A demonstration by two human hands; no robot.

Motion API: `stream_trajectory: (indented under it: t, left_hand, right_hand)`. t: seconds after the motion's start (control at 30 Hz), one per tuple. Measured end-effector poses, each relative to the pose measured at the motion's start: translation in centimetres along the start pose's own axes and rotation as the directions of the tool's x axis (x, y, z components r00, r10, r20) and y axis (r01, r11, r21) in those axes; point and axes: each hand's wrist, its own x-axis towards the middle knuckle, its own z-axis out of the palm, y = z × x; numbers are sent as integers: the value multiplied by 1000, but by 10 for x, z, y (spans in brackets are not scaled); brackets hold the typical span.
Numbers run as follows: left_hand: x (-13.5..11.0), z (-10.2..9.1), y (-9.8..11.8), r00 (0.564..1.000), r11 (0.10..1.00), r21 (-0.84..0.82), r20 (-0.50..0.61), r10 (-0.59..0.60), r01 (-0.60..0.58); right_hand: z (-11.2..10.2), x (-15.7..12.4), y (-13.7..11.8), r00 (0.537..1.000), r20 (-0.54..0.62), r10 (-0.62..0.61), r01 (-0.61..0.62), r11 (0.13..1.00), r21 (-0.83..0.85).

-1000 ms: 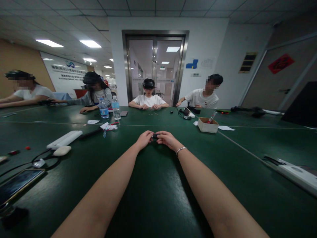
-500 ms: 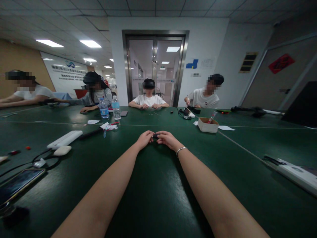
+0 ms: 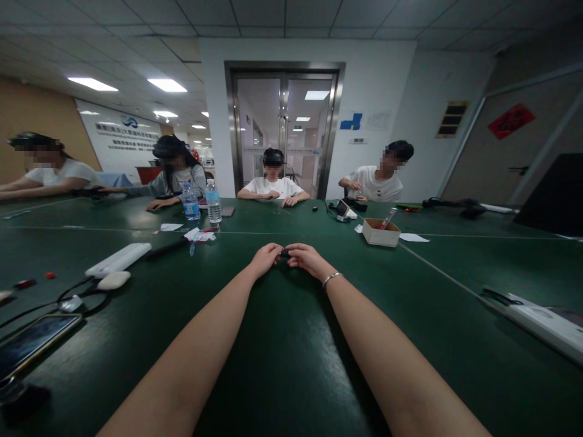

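Note:
Both my arms stretch forward over the dark green table (image 3: 291, 340). Between my fingertips is a small black object (image 3: 285, 253), too small and too covered to tell its kind. My left hand (image 3: 266, 260) pinches its left end. My right hand (image 3: 310, 259), with a silver bracelet (image 3: 332, 278) at the wrist, has its fingers closed on the right end. The hands almost meet just above or on the tabletop; I cannot tell which.
Left lie a phone (image 3: 39, 341), a white power strip (image 3: 119, 260) and cables. Two water bottles (image 3: 212, 202) stand farther back. A small open box (image 3: 381, 233) sits right of my hands, another white strip (image 3: 544, 325) at far right. Several people sit across the table.
My hands keep hold of the small black object with barely any movement. The view has tilted slightly. Across the table, the middle person's hands have shifted.

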Motion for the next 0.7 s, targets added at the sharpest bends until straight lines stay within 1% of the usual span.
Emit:
stream_trajectory:
  t: [0.23,0.47,0.7]
  left_hand:
    - [-2,0,3,999,1000,-15,-33,18,-19]
    - [-6,1,8,1000,999,-33,-25,-5,4]
    - [-4,0,5,1000,1000,-2,-25,8,-8]
  right_hand:
    - [0,-1,0,1000,-4,-4,4,1000,-5]
    - [-1,0,1,1000,1,-13,13,1000,12]
    - [0,-1,-1,1000,-6,-2,2,1000,4]
